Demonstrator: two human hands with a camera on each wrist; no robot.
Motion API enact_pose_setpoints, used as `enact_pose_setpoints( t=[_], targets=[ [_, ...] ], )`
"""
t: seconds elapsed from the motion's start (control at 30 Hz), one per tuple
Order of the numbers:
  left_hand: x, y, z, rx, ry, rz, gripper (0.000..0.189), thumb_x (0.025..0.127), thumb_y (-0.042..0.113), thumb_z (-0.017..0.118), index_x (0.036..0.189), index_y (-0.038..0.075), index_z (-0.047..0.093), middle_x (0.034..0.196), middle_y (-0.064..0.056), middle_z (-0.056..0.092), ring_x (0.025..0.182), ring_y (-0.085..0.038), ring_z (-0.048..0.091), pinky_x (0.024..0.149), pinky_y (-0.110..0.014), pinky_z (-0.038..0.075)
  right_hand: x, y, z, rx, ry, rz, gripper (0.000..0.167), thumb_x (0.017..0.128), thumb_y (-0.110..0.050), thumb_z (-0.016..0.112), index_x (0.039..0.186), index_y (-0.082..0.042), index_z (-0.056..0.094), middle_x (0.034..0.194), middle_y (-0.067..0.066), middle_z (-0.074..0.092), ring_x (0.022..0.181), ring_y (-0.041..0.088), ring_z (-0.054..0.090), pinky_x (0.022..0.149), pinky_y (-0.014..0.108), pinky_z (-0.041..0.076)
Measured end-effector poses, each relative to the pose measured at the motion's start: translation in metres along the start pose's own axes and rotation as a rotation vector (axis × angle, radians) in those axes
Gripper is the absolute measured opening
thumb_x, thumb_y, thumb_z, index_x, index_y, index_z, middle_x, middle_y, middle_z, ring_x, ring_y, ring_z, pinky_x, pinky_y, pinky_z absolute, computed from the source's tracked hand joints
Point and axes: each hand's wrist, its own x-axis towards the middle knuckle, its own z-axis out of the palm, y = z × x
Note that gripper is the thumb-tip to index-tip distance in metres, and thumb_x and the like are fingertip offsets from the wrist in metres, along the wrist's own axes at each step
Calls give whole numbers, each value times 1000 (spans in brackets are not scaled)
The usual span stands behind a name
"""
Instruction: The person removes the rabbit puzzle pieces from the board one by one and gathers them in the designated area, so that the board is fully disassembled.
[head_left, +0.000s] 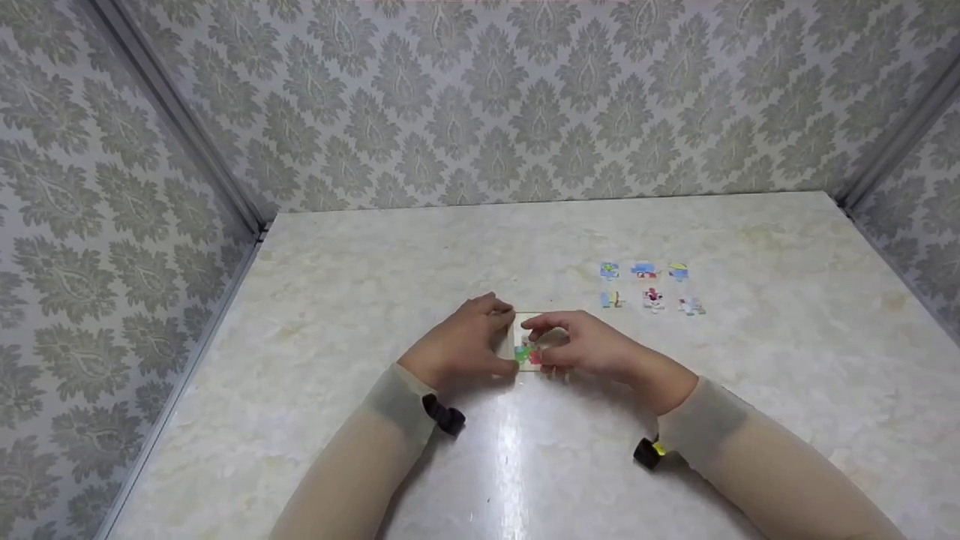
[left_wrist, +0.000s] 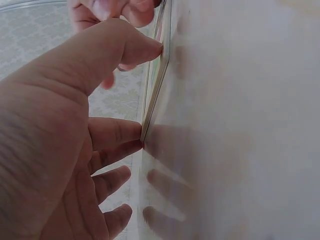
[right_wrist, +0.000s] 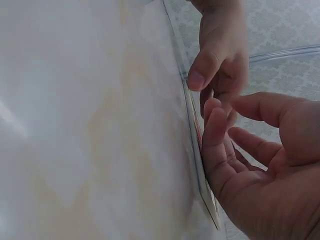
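Note:
A small shallow jigsaw tray [head_left: 527,318] with a pale rim lies on the table between the two hands. Green and red-pink puzzle pieces [head_left: 523,352] show in its near part; the right hand covers some of the rest. My left hand [head_left: 469,341] grips the tray's left side, thumb at the near corner and fingertips at the far one. Over the tray's right side is my right hand [head_left: 592,345], its fingers loosely bent. In the right wrist view, fingertips [right_wrist: 216,125] of that hand rest at the tray, and no piece is visible between them.
Several loose jigsaw pieces [head_left: 652,298] lie in two rows on the marbled table [head_left: 360,262], beyond and right of the tray. Patterned wall panels [head_left: 495,97] rise behind the table and on both sides.

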Motion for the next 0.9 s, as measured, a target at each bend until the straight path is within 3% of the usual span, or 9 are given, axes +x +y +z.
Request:
enact_pose_setpoints(
  t=[0.23,0.37,0.53,0.9],
  targets=[
    [0,1,-3,8,-2,9,92,91,36,81,171,6,48,177,-4,49,177,-34,24,144,-50,28,6,-2,13,-299,86,5,46,103,-15,76,148,-4,74,135,19,66,86,14,60,78,26,54],
    [0,0,-3,6,-2,15,91,91,36,80,171,6,49,176,-6,49,177,-35,24,144,-49,29,6,-5,17,-396,119,-5,37,105,-15,73,140,-7,79,129,16,66,100,20,59,90,35,52],
    [1,1,-3,-9,1,10,88,91,38,81,170,9,53,177,-6,48,177,-36,23,145,-51,27,4,-5,18,-399,125,-30,31,107,-16,72,136,-7,76,131,14,66,108,23,63,98,40,53],
    [2,-1,1,-18,-1,-8,90,89,39,82,169,10,54,178,-4,48,178,-36,22,144,-49,28,3,-1,22,-286,116,-61,31,105,-7,73,135,-6,67,129,11,71,99,16,66,92,34,55]
  ],
)
